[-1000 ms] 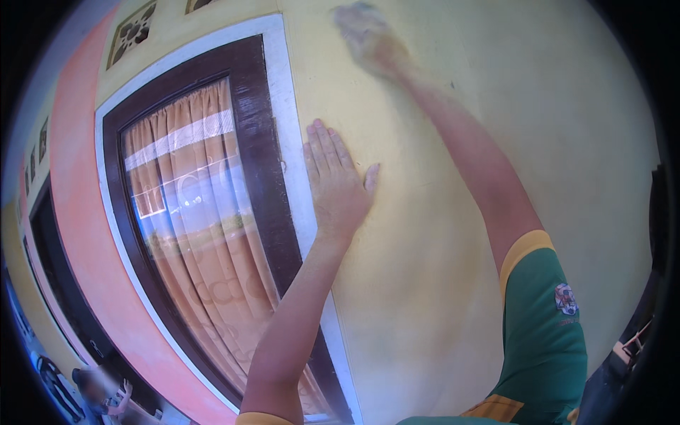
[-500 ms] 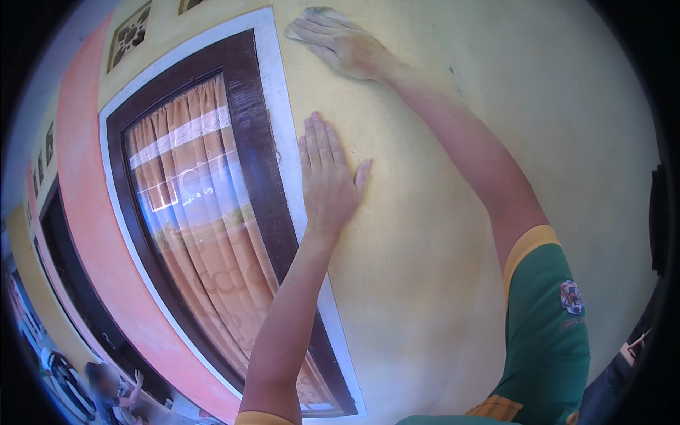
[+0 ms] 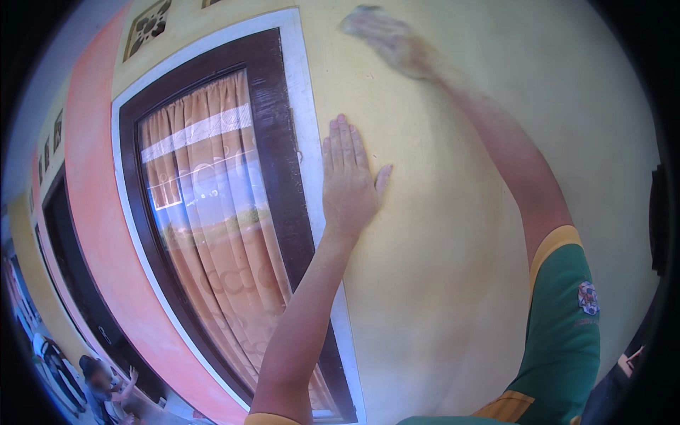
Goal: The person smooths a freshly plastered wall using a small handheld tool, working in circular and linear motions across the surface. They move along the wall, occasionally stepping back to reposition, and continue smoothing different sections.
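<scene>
My left hand (image 3: 350, 180) lies flat against the yellow wall (image 3: 432, 234), just right of the window's white border. Its fingers point up, the thumb stands apart, and nothing is in it. Higher up and to the right, my right hand (image 3: 393, 44) is smeared by motion against the same wall. Under its fingers it presses a thin, pale greyish piece (image 3: 361, 12), of which only an edge shows past the fingertips. Whether that piece is cloth or abrasive paper I cannot tell.
Left of my hands is a window with a dark brown frame (image 3: 273, 134) and orange-brown curtains (image 3: 227, 255) behind reflecting glass. A pink pillar (image 3: 106, 177) stands beyond it. At the lower left another person (image 3: 106, 389) is near a dark doorway.
My right hand has swept to the right along the wall with the pale piece, relative to the window. My left hand keeps its place beside the window while the whole view shifts.
</scene>
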`<act>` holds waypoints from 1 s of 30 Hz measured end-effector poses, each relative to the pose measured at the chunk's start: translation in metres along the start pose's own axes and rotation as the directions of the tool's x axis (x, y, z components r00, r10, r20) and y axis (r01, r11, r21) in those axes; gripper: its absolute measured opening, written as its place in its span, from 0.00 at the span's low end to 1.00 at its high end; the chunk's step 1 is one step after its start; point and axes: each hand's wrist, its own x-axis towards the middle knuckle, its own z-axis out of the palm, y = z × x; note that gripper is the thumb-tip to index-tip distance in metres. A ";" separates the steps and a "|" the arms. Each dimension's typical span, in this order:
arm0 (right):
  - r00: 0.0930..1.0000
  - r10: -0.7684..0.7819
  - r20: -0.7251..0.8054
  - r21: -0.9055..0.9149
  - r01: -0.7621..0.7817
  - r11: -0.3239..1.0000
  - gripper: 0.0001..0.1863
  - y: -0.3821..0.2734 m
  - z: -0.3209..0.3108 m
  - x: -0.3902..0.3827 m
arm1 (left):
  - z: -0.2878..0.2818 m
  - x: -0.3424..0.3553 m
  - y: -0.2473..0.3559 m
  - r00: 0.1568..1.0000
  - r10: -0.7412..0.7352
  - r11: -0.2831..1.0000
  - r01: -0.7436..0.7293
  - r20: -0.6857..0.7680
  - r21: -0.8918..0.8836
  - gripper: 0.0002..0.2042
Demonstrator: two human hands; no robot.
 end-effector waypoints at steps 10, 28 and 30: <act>0.991 -0.098 0.086 0.016 0.097 0.995 0.25 -0.066 0.019 0.033 | 0.006 -0.008 0.002 1.000 -0.016 0.999 0.016 -0.010 -0.031 0.44; 0.956 0.195 -0.219 -0.403 -0.270 0.875 0.22 0.056 0.007 0.058 | 0.013 0.008 0.032 0.999 -0.035 0.990 0.030 -0.033 -0.137 0.44; 0.989 0.041 -0.142 -0.106 -0.056 0.993 0.21 -0.027 0.034 0.058 | 0.009 -0.003 0.010 0.999 -0.034 0.998 0.035 0.012 -0.060 0.44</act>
